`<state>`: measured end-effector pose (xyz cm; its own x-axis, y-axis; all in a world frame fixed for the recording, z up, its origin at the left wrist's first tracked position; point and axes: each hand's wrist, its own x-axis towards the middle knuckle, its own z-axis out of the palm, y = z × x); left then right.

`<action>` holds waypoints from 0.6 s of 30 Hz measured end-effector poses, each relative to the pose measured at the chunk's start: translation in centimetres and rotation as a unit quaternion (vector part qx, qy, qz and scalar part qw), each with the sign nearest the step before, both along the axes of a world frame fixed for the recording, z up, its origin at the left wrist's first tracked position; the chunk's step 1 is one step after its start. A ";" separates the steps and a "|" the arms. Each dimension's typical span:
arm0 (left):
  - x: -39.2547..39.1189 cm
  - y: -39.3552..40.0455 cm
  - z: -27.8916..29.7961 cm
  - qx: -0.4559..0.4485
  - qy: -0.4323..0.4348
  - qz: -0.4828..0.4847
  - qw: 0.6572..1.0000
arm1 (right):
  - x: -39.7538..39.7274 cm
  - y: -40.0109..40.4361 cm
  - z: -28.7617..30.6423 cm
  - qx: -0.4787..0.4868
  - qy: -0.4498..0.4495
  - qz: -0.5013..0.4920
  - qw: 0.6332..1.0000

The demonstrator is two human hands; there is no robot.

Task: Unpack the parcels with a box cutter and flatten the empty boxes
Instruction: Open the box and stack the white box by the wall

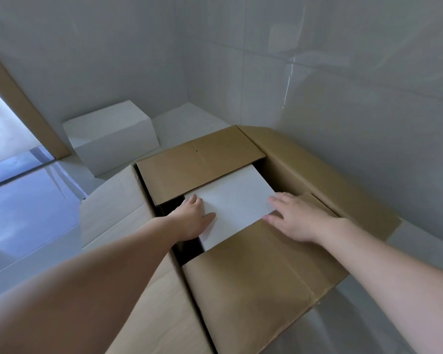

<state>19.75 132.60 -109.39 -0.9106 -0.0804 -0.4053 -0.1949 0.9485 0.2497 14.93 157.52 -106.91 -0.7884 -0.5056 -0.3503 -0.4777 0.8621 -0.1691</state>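
A large brown cardboard box [253, 284] stands on the floor in a corner with its top flaps spread. Inside it lies a white box [237, 203], seen between the far flap and the near flap. My left hand [192, 218] rests at the white box's left edge, fingers reaching down into the dark gap beside it. My right hand [294, 218] lies at the white box's right edge, fingers spread over the corner and the brown flap. No box cutter is in view.
A second white box [110, 134] sits on the pale floor at the back left. Tiled walls [343, 85] close in behind and to the right. A brown door frame [18, 103] stands at the far left.
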 end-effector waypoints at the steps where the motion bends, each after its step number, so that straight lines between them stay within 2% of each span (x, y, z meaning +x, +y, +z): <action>1: -0.1 -0.6 -0.2 -0.004 -0.001 0.013 1.000 | 0.4 -0.8 -0.2 0.006 0.000 0.027 1.000; 3: -0.1 -1.8 -0.5 -0.025 0.007 0.022 0.999 | 0.8 -2.0 -0.5 0.014 -0.008 0.059 0.998; 6: 0.6 -2.6 -0.5 -0.077 0.029 -0.027 0.996 | 0.9 -2.6 -0.7 0.013 -0.024 0.066 0.997; 9: 0.6 -3.2 0.8 -0.097 0.102 -0.054 0.989 | 0.6 -2.5 0.1 0.021 0.016 0.089 0.996; 14: -0.8 -4.8 3.1 -0.089 0.197 -0.036 0.976 | 0.7 -3.1 4.0 -0.005 0.088 0.085 0.992; 16: -1.5 -5.3 3.9 -0.079 0.224 -0.033 0.971 | 0.6 -3.1 6.7 -0.024 0.068 0.048 0.996; 18: -1.9 -5.7 4.3 -0.068 0.239 -0.025 0.968 | 0.6 -2.5 9.4 0.023 0.023 0.015 0.999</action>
